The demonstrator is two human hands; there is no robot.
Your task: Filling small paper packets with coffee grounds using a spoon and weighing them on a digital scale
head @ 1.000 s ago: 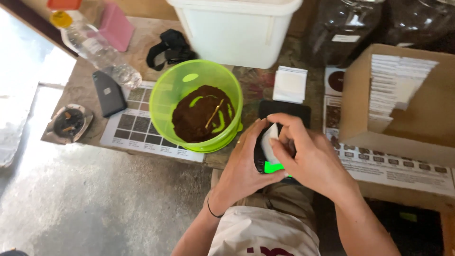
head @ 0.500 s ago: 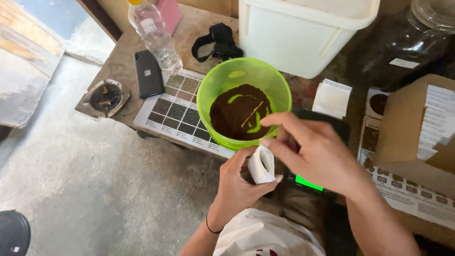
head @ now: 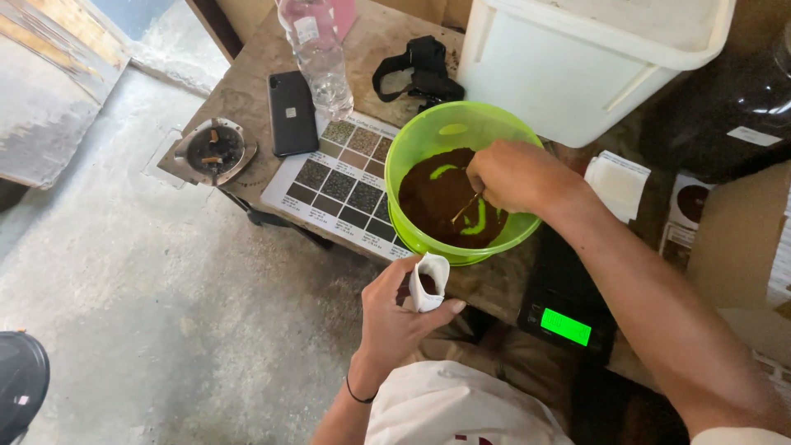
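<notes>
Since half a second ago our right hand has left the small white bag and gone into the green bowl, while our left hand has kept hold of the bag and lowered it a little toward our lap.

Our left fingers are curled closed around the bag from below and behind, the thumb pressed across its front. The bag's mouth stands open just above those fingers, and dark brown grounds show inside it.

Our right fingers are bunched tightly together over the brown grounds in the bowl. A thin pale handle, perhaps a small spoon, slants down from under the fingertips into the grounds; the view is too poor to be sure what it is.

Beyond the right fingers stands a large white tub. Below the right wrist a black scale shows a lit green display. To the left of the bowl lies a colour chart with brown squares, and past it a black phone, a clear plastic bottle and a round ashtray.
</notes>
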